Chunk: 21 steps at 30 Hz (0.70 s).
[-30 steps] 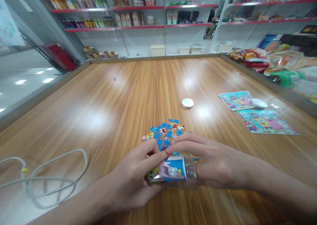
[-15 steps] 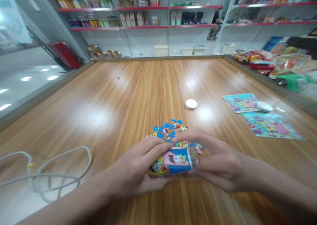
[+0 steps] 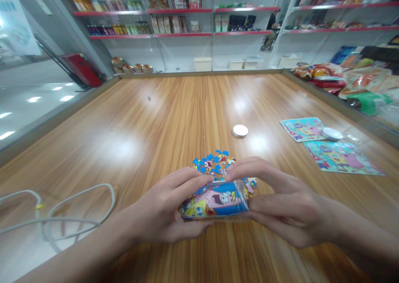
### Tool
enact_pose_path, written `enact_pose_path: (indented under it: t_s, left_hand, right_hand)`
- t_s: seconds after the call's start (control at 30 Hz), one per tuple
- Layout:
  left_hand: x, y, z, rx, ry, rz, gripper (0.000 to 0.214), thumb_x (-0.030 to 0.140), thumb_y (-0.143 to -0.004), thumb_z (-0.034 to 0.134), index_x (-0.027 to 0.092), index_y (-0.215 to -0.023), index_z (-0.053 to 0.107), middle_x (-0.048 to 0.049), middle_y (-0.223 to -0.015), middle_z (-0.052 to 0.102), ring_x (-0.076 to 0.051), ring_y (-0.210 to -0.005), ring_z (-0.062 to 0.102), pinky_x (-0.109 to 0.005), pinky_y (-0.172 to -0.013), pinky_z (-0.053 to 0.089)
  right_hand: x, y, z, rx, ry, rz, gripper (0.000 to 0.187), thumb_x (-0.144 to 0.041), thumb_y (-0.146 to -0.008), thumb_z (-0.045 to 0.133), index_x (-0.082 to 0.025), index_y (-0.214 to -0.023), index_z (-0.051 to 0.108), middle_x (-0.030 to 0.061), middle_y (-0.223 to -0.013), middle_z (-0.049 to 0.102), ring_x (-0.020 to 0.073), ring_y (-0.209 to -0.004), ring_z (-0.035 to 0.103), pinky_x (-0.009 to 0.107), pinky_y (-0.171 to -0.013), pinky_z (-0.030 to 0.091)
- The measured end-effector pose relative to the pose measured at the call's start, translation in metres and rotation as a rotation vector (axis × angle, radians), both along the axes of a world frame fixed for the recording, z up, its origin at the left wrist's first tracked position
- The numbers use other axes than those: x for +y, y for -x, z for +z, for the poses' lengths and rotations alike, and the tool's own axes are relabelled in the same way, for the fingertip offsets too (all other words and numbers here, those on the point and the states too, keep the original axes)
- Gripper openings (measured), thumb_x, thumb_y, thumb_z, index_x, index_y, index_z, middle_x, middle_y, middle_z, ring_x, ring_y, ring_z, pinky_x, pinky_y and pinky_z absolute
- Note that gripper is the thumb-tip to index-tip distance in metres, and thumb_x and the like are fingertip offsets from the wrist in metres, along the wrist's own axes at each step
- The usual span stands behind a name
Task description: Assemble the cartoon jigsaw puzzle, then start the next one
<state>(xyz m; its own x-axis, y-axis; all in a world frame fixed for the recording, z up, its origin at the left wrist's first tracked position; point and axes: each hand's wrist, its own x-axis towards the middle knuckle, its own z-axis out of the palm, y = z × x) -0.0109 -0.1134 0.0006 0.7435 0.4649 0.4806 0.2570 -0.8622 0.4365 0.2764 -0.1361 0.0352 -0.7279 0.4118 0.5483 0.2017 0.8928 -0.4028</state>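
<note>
A clear jar [image 3: 218, 200] with a cartoon label lies on its side between my hands, just above the table's near part. My left hand [image 3: 170, 206] is wrapped around its left end, thumb below and fingers over the top. At the jar's open, lidless right end, my right hand [image 3: 280, 202] grips the rim, its thumb and fingertips touching it; the inside of the mouth is hidden. Blue, yellow and pink jigsaw puzzle pieces [image 3: 209, 163] lie in a loose pile right behind the jar, partly covered by my fingers.
A white round lid [image 3: 240, 131] lies beyond the pile. To the right are two cartoon picture sheets [image 3: 344, 156] and another white lid [image 3: 332, 134]. A pale cable [image 3: 82, 193] loops at the left. Packaged goods [image 3: 330, 77] are heaped past the table's right edge; shelves [image 3: 182, 34] stand behind.
The jar has shifted slightly left and rolled a little, showing more of the yellow character on its label. My right fingers have lifted slightly and the threaded neck shows less.
</note>
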Motion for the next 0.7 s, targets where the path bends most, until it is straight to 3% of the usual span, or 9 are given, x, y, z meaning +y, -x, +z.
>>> enact_pose_path:
  t_s: [0.23,0.4,0.57,0.7]
  left_hand:
    - [0.001,0.001,0.0,-0.06,-0.077,0.012,0.069,0.026,-0.08,0.076,0.017,-0.141,0.047,-0.0152,-0.112,0.067,-0.025,-0.096,0.067,-0.038,-0.077,0.061]
    - [-0.001,0.001,-0.001,-0.064,-0.007,0.013,0.069,0.028,-0.078,0.079,0.014,-0.139,0.05,-0.0153,-0.114,0.067,-0.023,-0.096,0.068,-0.035,-0.078,0.061]
    - [-0.002,0.001,-0.003,-0.091,-0.059,0.012,0.073,0.028,-0.076,0.081,0.013,-0.139,0.049,-0.0162,-0.117,0.067,-0.025,-0.103,0.068,-0.035,-0.084,0.06]
    - [-0.004,0.0,0.001,-0.068,-0.042,0.047,0.069,0.027,-0.078,0.079,0.017,-0.14,0.05,-0.0141,-0.117,0.067,-0.024,-0.101,0.068,-0.035,-0.083,0.061]
  right_hand:
    - [0.003,0.0,-0.002,0.021,0.02,-0.041,0.014,-0.006,-0.086,0.06,-0.017,-0.085,0.067,0.0147,-0.129,0.054,0.0262,-0.123,0.055,0.045,-0.1,0.054]
    - [0.003,0.005,-0.012,0.105,0.147,-0.053,0.009,-0.011,-0.089,0.064,-0.015,-0.087,0.072,0.0134,-0.132,0.051,0.0244,-0.124,0.055,0.043,-0.1,0.052]
    - [0.002,0.009,-0.02,0.159,0.213,-0.052,0.006,-0.018,-0.091,0.069,-0.016,-0.088,0.073,0.0123,-0.131,0.053,0.0234,-0.122,0.056,0.043,-0.1,0.052]
    - [0.001,0.012,-0.024,0.178,0.388,-0.096,0.013,-0.029,-0.092,0.07,-0.018,-0.086,0.076,0.0106,-0.13,0.054,0.0231,-0.118,0.058,0.046,-0.102,0.051]
